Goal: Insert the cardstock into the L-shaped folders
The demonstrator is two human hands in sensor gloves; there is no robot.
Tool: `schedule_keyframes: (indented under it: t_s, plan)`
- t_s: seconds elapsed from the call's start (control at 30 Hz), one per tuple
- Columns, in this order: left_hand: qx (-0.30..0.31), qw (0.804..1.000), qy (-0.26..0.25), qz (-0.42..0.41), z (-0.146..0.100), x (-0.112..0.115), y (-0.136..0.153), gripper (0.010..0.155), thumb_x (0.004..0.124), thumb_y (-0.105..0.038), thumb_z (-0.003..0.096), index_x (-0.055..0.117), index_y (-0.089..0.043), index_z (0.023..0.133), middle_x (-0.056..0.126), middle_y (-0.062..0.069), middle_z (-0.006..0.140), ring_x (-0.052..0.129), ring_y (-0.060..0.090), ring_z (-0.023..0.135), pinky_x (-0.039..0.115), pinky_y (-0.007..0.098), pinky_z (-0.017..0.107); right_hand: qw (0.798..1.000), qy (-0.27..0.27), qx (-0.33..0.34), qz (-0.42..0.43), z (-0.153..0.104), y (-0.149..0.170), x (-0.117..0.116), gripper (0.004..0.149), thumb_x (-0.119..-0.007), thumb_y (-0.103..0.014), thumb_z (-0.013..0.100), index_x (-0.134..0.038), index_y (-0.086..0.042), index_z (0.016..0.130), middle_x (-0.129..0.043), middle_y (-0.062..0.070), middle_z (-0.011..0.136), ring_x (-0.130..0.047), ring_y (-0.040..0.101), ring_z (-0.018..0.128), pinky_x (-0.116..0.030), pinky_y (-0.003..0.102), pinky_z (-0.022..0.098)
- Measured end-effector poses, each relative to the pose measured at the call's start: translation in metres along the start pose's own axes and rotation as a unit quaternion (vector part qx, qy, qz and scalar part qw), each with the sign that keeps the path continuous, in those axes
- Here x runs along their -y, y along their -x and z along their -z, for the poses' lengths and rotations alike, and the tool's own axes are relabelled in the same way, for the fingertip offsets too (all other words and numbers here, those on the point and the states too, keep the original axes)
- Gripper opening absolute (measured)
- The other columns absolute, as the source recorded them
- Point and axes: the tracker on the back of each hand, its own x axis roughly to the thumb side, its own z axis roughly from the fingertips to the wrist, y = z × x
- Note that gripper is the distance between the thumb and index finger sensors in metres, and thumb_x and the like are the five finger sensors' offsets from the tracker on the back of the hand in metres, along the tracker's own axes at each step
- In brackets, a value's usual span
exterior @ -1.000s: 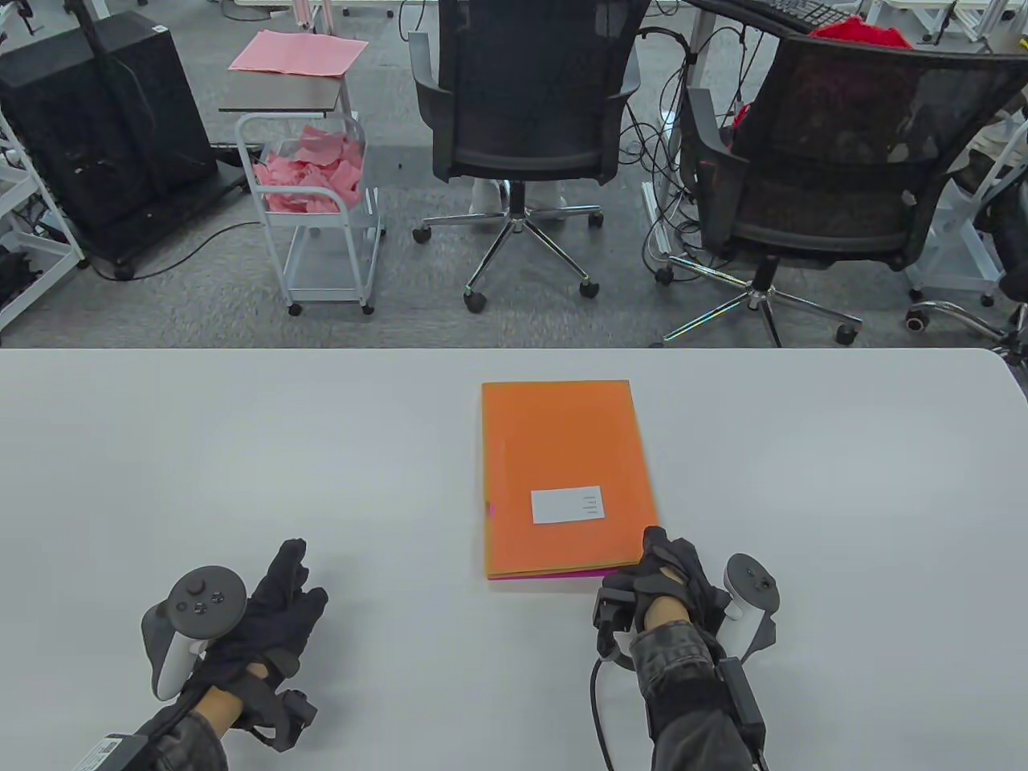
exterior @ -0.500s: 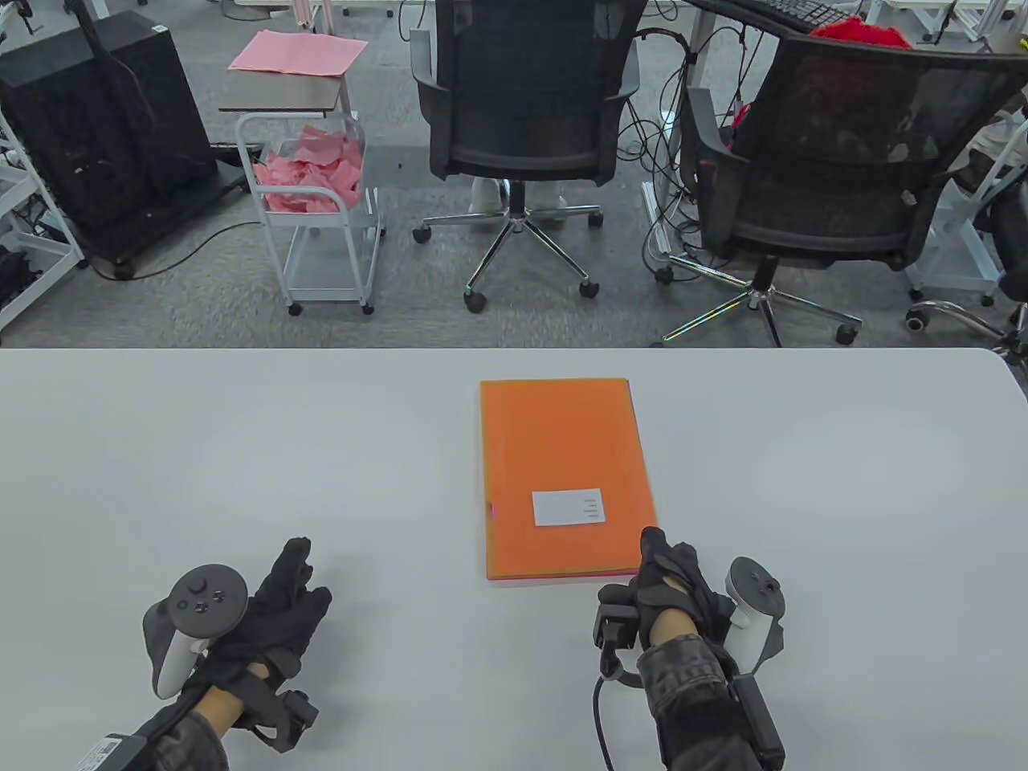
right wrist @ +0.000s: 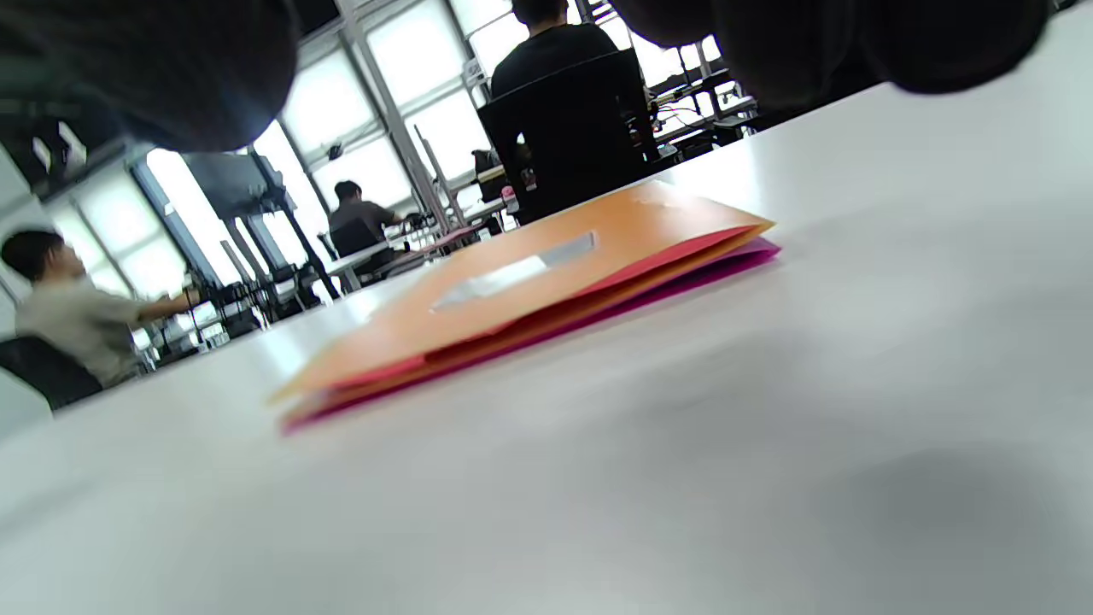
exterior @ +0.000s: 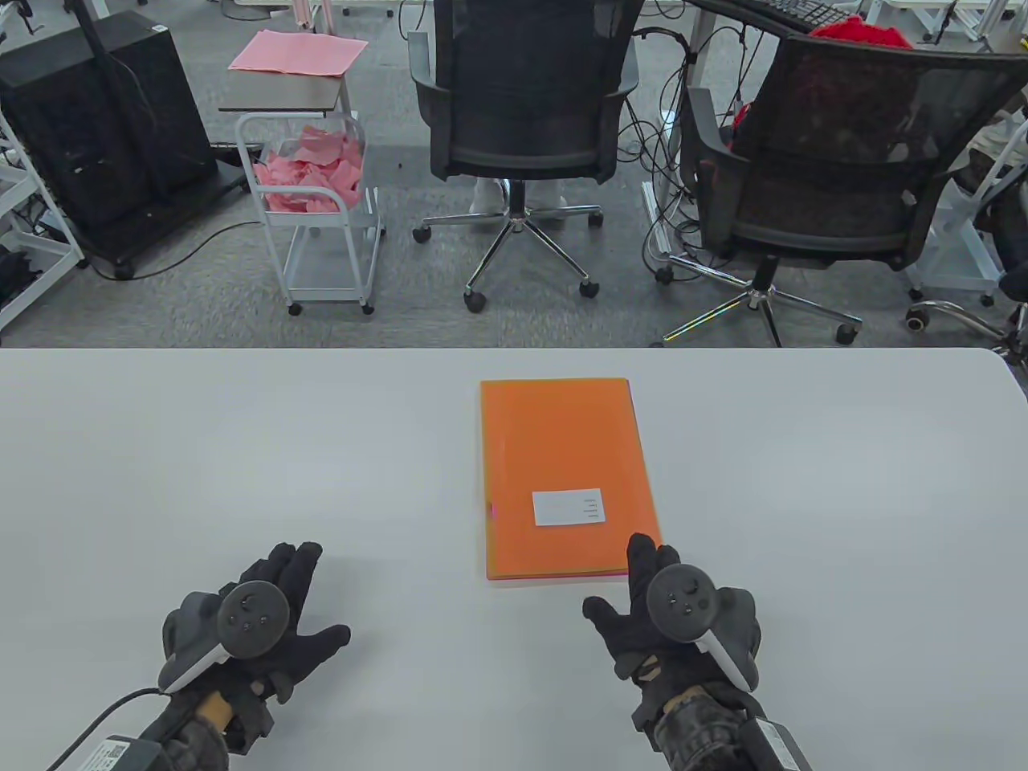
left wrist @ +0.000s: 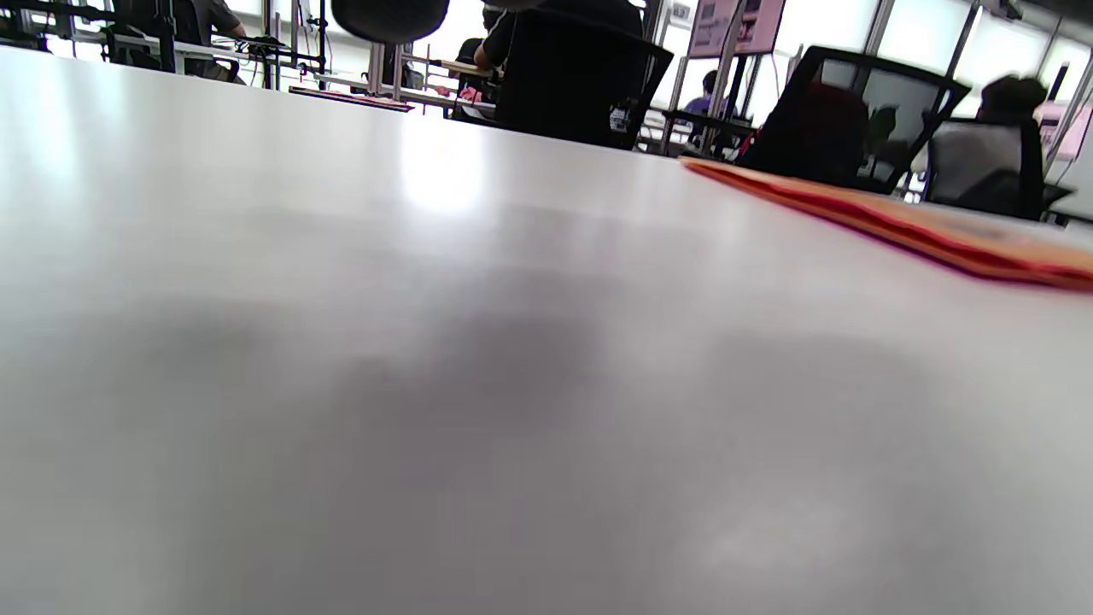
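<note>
An orange L-shaped folder (exterior: 566,474) with a white label (exterior: 568,507) lies flat in the middle of the white table (exterior: 241,450). A pink sheet edge shows under its near edge, clearer in the right wrist view (right wrist: 546,282). The folder also shows in the left wrist view (left wrist: 897,224). My right hand (exterior: 654,598) lies palm down just below the folder's near right corner, fingers spread, a fingertip at the corner; whether it touches I cannot tell. My left hand (exterior: 277,598) lies open and palm down on the table, far left of the folder, holding nothing.
Beyond the table's far edge stand two black office chairs (exterior: 526,120) (exterior: 827,161) and a white cart (exterior: 317,209) with pink paper scraps. A small side table carries pink sheets (exterior: 297,52).
Both hands have rolled from on edge to palm down, trackers now facing up. The right hand drew slightly left and down at the folder's corner. The folder has barely moved.
</note>
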Motion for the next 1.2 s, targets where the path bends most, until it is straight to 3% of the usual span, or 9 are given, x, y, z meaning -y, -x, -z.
schedule_keyframes:
  t_s: [0.07, 0.2, 0.37, 0.47, 0.77, 0.97, 1.2]
  plan:
    - [0.002, 0.999, 0.005, 0.045, 0.001, 0.003, -0.002, 0.106, 0.06, -0.091, 0.0306, 0.02, -0.034, 0.11, 0.037, 0.014, 0.119, 0.058, 0.053, 0.107, 0.05, 0.076, 0.067, 0.998, -0.022, -0.019, -0.062, -0.001, -0.002, -0.006, 0.096, -0.072, -0.073, 0.032, -0.017, -0.031, 0.099, -0.019, 0.018, 0.109, -0.035, 0.051, 0.096, -0.047, 0.074, 0.061]
    - [-0.019, 0.99, 0.036, 0.134, 0.003, 0.012, -0.003, 0.107, 0.049, -0.095, 0.0287, 0.016, -0.035, 0.11, 0.031, 0.014, 0.12, 0.053, 0.053, 0.109, 0.046, 0.078, 0.067, 0.985, -0.048, -0.039, -0.161, 0.002, 0.004, -0.021, 0.099, -0.067, -0.079, 0.029, -0.007, -0.038, 0.096, -0.003, 0.009, 0.11, -0.01, 0.043, 0.101, -0.028, 0.077, 0.066]
    - [-0.062, 0.973, 0.093, 0.201, 0.005, 0.021, 0.005, 0.106, 0.038, -0.096, 0.0279, 0.005, -0.035, 0.108, 0.011, 0.013, 0.119, 0.023, 0.056, 0.11, 0.027, 0.082, 0.064, 0.981, -0.059, -0.06, -0.175, 0.009, 0.015, -0.023, 0.099, -0.063, -0.082, 0.028, -0.001, -0.042, 0.094, 0.006, 0.001, 0.11, 0.01, 0.03, 0.099, -0.005, 0.071, 0.07]
    - [-0.089, 0.97, 0.121, 0.192, 0.005, 0.023, 0.013, 0.103, 0.035, -0.094, 0.0288, -0.001, -0.035, 0.105, -0.003, 0.011, 0.115, 0.002, 0.054, 0.105, 0.014, 0.082, 0.06, 0.978, -0.08, -0.082, -0.174, 0.013, 0.023, -0.025, 0.099, -0.06, -0.084, 0.028, 0.004, -0.043, 0.091, 0.015, -0.003, 0.106, 0.02, 0.025, 0.095, 0.007, 0.067, 0.066]
    - [-0.105, 0.973, 0.118, 0.169, 0.006, 0.022, 0.02, 0.101, 0.036, -0.091, 0.0303, -0.001, -0.033, 0.105, -0.002, 0.012, 0.115, 0.004, 0.053, 0.106, 0.015, 0.08, 0.062, 0.98, -0.079, -0.123, -0.132, 0.015, 0.039, -0.023, 0.099, -0.062, -0.083, 0.029, 0.002, -0.042, 0.092, 0.013, -0.001, 0.107, 0.017, 0.027, 0.096, 0.006, 0.067, 0.066]
    - [-0.09, 0.977, 0.086, 0.173, 0.006, 0.02, 0.017, 0.1, 0.042, -0.089, 0.0317, 0.003, -0.034, 0.106, 0.005, 0.013, 0.116, 0.013, 0.053, 0.108, 0.02, 0.079, 0.064, 0.979, -0.085, -0.126, -0.136, 0.015, 0.039, -0.025, 0.098, -0.062, -0.082, 0.03, 0.002, -0.042, 0.093, 0.009, 0.001, 0.108, 0.011, 0.029, 0.098, 0.002, 0.068, 0.067]
    - [-0.093, 0.977, 0.092, 0.169, 0.007, 0.021, 0.019, 0.1, 0.042, -0.089, 0.0319, 0.003, -0.034, 0.106, 0.005, 0.013, 0.116, 0.015, 0.053, 0.108, 0.02, 0.079, 0.065, 0.979, -0.097, -0.126, -0.129, 0.014, 0.038, -0.024, 0.098, -0.062, -0.081, 0.031, 0.001, -0.041, 0.093, 0.007, 0.003, 0.109, 0.009, 0.031, 0.099, -0.001, 0.068, 0.068]
